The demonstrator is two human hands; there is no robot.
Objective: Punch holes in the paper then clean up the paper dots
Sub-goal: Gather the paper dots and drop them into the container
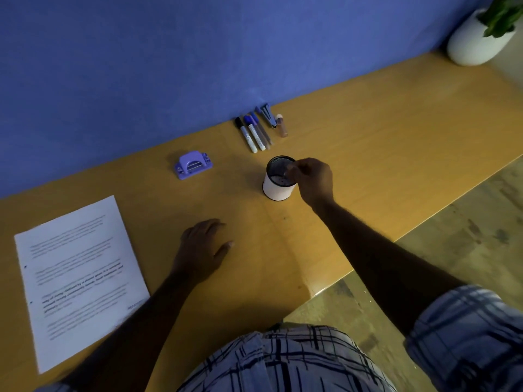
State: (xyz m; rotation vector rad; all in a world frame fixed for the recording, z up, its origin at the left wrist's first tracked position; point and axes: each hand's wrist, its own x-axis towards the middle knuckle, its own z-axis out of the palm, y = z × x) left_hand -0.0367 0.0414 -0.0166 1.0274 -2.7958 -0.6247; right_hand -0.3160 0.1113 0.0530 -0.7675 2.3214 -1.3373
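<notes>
A printed sheet of paper [79, 275] lies at the left of the wooden desk [368, 154], with two small punched holes near its left edge. The purple hole punch [193, 164] stands behind it near the blue wall. A white cup with a dark mesh inside [278, 181] stands mid-desk, with a few pale dots on its bottom. My right hand [311, 179] hovers over the cup's right rim with fingertips pinched together; whether it holds a dot is too small to tell. Palm down, my left hand [202, 247] rests on the desk with fingers apart.
Several markers [253, 134], a staple remover [267, 114] and a small tube [282, 125] lie in a row against the wall. A white plant pot [475, 41] stands at the far right corner. The desk's front edge runs diagonally on the right, with floor beyond.
</notes>
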